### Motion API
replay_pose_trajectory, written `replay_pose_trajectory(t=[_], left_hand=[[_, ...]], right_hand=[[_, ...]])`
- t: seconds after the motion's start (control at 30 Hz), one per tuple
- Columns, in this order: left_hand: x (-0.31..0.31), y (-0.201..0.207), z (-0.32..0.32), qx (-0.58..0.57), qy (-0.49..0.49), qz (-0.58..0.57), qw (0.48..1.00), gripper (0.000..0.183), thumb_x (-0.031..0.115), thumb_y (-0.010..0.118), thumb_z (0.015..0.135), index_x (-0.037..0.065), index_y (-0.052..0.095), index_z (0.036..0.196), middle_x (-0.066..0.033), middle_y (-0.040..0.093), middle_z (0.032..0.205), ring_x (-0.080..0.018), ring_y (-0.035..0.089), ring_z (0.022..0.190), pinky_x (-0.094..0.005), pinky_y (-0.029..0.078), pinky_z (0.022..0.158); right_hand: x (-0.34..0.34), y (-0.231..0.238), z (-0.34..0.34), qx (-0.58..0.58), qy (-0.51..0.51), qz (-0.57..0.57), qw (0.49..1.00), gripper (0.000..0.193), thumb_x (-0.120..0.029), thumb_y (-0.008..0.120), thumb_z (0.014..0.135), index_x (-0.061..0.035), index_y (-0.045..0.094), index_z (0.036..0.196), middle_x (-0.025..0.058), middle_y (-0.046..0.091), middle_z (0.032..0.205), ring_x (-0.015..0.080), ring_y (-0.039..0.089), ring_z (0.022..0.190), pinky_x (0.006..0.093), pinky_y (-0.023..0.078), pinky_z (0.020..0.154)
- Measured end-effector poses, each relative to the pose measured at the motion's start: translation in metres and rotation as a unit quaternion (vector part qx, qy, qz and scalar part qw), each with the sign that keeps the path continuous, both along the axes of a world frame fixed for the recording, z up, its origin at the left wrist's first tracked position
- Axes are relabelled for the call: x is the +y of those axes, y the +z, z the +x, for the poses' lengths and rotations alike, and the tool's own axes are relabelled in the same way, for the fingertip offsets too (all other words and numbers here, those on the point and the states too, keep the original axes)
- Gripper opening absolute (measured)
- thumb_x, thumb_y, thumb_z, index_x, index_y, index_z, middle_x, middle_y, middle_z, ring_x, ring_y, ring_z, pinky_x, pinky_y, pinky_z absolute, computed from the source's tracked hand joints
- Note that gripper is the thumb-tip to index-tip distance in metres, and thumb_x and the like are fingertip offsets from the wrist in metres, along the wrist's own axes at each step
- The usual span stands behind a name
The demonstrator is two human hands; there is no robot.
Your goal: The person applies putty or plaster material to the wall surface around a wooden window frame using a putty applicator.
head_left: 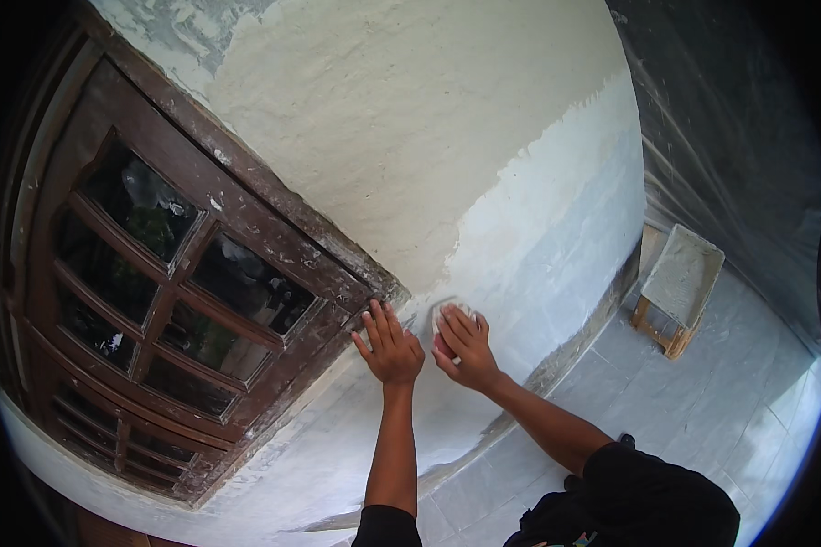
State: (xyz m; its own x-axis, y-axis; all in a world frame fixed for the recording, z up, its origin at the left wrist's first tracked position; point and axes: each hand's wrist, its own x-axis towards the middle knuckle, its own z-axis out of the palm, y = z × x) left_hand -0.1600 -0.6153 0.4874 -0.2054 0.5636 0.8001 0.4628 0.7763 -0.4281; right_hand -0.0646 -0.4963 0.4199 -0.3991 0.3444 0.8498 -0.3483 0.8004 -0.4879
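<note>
My left hand [393, 345] lies flat with its fingers spread at the lower right corner of a brown wooden window frame [303, 223]. Its fingertips rest on the wood, and nothing is held in it. To the right, my right hand [466, 349] presses a pale, rounded pad [439, 314] against the wall [511, 283]. The fingers cover most of that pad, so its exact kind is hidden. Around the hands the wall is coated white, while a rougher beige patch [410, 118] spreads above.
A plaster-smeared tray [687, 273] sits on a small wooden stool [671, 340] on the grey tiled floor [602, 401]. Translucent plastic sheeting [730, 155] hangs at the right. The window's glass panes [246, 283] are at the left, within its paint-spotted frame.
</note>
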Motion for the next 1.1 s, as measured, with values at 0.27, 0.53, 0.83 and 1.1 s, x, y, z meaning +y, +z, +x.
replay_pose_trajectory(t=[0.27,0.53,0.83,1.1], left_hand=[[0.004,-0.003,0.001,-0.012,-0.006,0.001,1.0,0.056,0.023,0.042,0.097,-0.001,0.048,0.147,-0.0179,0.041,0.159,-0.0367,0.033,0.149,-0.0601,0.014,0.122],[0.002,-0.003,0.002,-0.015,0.002,-0.003,1.0,0.057,0.023,0.042,0.096,-0.001,0.047,0.148,-0.0174,0.04,0.16,-0.0362,0.031,0.15,-0.0598,0.015,0.122],[0.009,0.005,0.012,-0.048,-0.015,0.015,0.999,0.059,0.022,0.042,0.096,-0.002,0.044,0.149,-0.0194,0.038,0.161,-0.0378,0.028,0.151,-0.0589,0.011,0.122],[0.088,-0.043,0.082,-0.213,-0.159,0.093,0.959,0.069,0.022,0.039,0.098,-0.014,0.021,0.154,-0.0351,0.012,0.164,-0.0477,0.006,0.155,-0.0608,-0.002,0.122]], right_hand=[[0.004,-0.02,-0.012,-0.018,-0.001,0.09,0.996,0.054,-0.024,0.075,0.086,-0.0032,0.06,0.132,0.0147,0.054,0.147,0.0273,0.047,0.141,0.0643,0.025,0.111],[0.041,0.019,-0.009,0.022,-0.037,0.02,0.999,0.062,-0.017,0.076,0.083,0.0033,0.054,0.138,0.0201,0.052,0.147,0.0339,0.044,0.142,0.0552,0.022,0.115],[-0.051,-0.154,0.048,-0.221,-0.017,-0.023,0.975,0.047,-0.026,0.069,0.084,-0.0076,0.061,0.126,0.0117,0.061,0.134,0.0285,0.056,0.128,0.0566,0.038,0.093],[0.08,-0.191,0.147,-0.44,-0.053,-0.216,0.87,0.037,-0.03,0.063,0.089,-0.009,0.065,0.12,0.0067,0.064,0.13,0.0269,0.054,0.131,0.0663,0.041,0.093]])
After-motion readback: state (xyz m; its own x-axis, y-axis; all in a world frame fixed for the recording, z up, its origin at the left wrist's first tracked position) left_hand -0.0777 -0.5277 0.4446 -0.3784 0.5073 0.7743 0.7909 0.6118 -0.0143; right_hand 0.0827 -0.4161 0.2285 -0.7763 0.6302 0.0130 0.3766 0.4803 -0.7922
